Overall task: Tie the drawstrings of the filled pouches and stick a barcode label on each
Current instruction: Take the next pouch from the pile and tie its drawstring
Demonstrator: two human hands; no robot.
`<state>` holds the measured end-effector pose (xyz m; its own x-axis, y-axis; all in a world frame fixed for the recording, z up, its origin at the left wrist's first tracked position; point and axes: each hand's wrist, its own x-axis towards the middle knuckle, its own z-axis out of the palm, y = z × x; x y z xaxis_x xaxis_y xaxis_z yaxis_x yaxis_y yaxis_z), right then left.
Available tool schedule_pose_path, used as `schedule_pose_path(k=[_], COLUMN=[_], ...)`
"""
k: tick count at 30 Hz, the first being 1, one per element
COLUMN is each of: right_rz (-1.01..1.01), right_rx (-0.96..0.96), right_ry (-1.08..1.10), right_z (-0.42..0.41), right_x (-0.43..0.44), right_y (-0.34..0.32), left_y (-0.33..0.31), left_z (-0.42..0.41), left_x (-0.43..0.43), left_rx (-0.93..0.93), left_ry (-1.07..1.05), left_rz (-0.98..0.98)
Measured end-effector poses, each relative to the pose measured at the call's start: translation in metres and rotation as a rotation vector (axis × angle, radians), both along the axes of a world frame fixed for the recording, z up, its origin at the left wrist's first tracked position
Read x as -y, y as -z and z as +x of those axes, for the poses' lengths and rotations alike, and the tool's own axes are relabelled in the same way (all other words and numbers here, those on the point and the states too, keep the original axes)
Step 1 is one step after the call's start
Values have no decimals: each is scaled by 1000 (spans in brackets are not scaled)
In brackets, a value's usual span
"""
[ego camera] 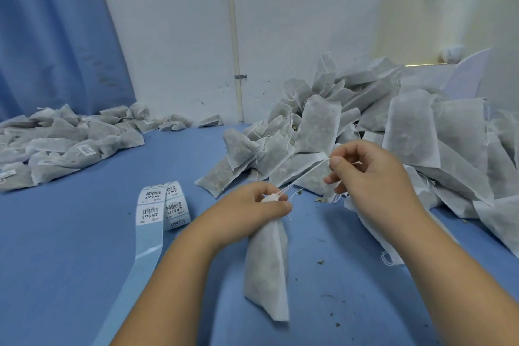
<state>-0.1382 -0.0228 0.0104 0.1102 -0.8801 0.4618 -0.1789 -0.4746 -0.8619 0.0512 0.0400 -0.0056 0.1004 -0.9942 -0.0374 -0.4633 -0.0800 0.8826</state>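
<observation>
Left hand (261,202) gripped the gathered neck of one filled pouch (266,270), which hung toward the blue surface (84,261). Right hand (365,171) pinched its taut drawstring (304,173).

Left hand (261,205) grips pouch (266,270) neck — right hand (365,168) pinches drawstring (303,175).

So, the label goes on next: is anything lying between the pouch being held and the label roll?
Nothing visible but the person's own left forearm: bare blue table lies between the pouch, gripped at its neck by the left hand, and the label roll to its left.
</observation>
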Motion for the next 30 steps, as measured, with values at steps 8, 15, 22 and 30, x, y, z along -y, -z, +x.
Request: schedule_pose_path(k=[8,15,22,30], right_rz=[69,13,-61,-480], right_rx=[43,91,142,-375], right_ry=[35,79,7,-228], right_z=[-6,-9,2,29], right_x=[5,2,-12,-42], right_y=[-1,-5,-7,9], left_y=[-3,-16,-18,-21], left_z=[1,6,17,3], left_x=[-11,-19,-15,-2], left_rx=[-350,-509,-144,-299], left_ry=[313,331,73,-355], left_rz=[260,238,240,1])
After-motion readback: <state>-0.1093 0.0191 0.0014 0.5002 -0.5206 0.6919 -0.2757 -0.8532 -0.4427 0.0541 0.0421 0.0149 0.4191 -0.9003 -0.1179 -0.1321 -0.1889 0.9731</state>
